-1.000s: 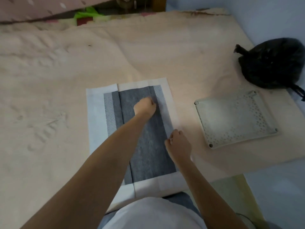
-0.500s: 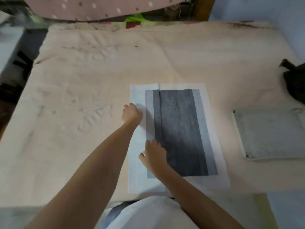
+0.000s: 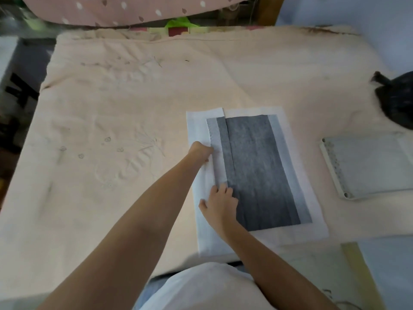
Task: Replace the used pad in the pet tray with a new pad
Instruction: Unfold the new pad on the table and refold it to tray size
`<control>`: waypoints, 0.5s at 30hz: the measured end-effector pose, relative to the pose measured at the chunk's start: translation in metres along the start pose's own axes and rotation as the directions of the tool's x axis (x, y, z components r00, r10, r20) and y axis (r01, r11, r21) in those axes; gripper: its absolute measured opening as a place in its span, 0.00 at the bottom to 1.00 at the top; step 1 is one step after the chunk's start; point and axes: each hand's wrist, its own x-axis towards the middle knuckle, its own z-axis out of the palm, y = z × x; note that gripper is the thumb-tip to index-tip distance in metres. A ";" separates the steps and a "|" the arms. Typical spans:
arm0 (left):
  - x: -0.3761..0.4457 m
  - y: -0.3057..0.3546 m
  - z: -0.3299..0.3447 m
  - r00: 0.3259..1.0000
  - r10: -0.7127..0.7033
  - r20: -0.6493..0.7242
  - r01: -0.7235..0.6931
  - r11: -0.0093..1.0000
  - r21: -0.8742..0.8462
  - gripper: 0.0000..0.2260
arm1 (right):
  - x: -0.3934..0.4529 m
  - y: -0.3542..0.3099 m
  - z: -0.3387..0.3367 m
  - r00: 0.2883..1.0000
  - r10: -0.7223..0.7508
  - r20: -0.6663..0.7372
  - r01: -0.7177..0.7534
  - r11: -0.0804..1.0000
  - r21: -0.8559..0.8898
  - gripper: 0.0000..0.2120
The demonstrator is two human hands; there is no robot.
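Observation:
The new pad (image 3: 263,171), white-bordered with a dark grey middle, lies flat on the beige cloth, and a fold line runs down its left side. My left hand (image 3: 200,152) is curled and grips the left flap where the white border meets the grey. Nearer to me, my right hand (image 3: 220,203) rests with spread fingers on the same left part of the pad. The pale perforated pet tray (image 3: 368,168) lies to the right of the pad, partly cut off by the frame edge.
A tied black plastic bag (image 3: 397,101) sits at the far right behind the tray. The beige cloth (image 3: 125,121) spreads wide to the left. A pink dotted fabric (image 3: 125,10) lies along the far edge. The cloth's near edge runs close to my body.
Both hands have moved from the middle and right edge of the pad to its left flap. The view has swung left, so the tray and bag now sit at the frame's right edge.

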 end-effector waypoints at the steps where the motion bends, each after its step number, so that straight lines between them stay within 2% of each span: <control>1: 0.002 -0.002 -0.001 1.000 0.026 0.002 -0.026 0.999 0.028 0.10 | 0.000 -0.002 0.000 1.000 0.014 -0.007 -0.014 1.000 -0.008 0.21; 3: 0.005 -0.004 -0.002 0.997 0.074 0.006 -0.074 0.996 0.058 0.14 | 0.000 -0.005 -0.001 0.999 0.032 -0.017 -0.032 0.999 -0.019 0.20; 9: 0.013 -0.001 -0.008 0.992 0.125 -0.014 -0.123 0.987 0.107 0.10 | 0.001 -0.004 -0.006 0.998 0.046 0.047 -0.044 0.998 -0.051 0.18; 15: 0.026 0.002 -0.017 0.987 0.147 -0.070 -0.137 0.982 0.127 0.07 | -0.018 0.006 -0.013 0.995 0.021 0.098 -0.025 0.999 0.045 0.10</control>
